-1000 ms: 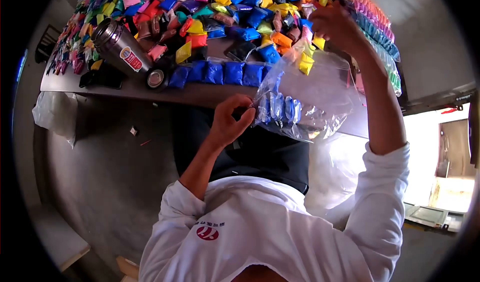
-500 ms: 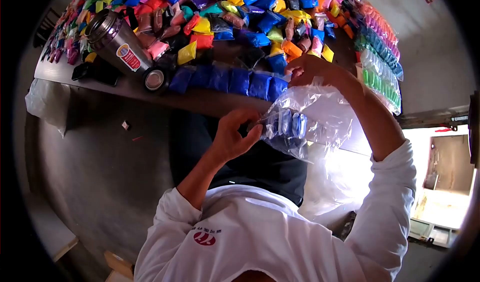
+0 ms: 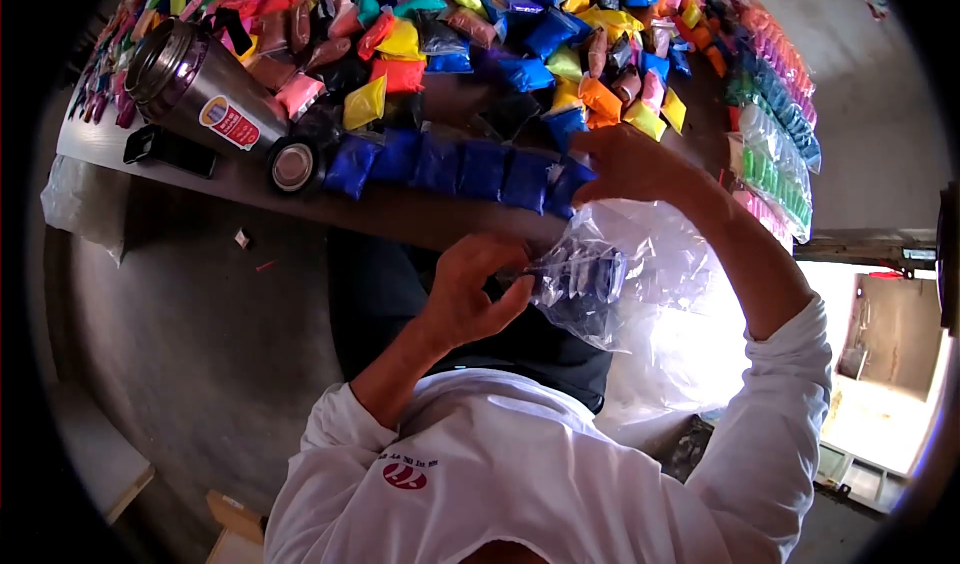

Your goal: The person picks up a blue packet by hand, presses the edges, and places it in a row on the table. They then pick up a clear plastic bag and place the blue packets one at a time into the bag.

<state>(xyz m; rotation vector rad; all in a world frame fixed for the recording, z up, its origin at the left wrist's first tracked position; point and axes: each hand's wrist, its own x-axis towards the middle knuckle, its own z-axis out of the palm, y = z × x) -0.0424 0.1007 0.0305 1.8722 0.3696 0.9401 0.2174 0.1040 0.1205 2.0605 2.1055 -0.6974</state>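
Observation:
A clear plastic bag (image 3: 590, 299) with blue packets inside hangs over my lap, its left end pinched in my left hand (image 3: 480, 289). Along the table's near edge lies a row of several dark blue packets (image 3: 437, 164). My right hand (image 3: 620, 164) is at the right end of this row, thumb and fingers apart around the last blue packet (image 3: 568, 186); whether they touch it is unclear. Part of the clear bag lies just below my right hand.
Many coloured packets (image 3: 400, 42) cover the back of the table (image 3: 100, 146). A steel flask (image 3: 195, 89), its round lid (image 3: 293, 167) and a black phone-like object (image 3: 168, 152) lie at the left. Clear packs with green contents (image 3: 775, 179) stand at the right edge.
My right hand has opened and shifted slightly down beside the last blue packet. The bag in my left hand has sagged lower, and the view has shifted a little.

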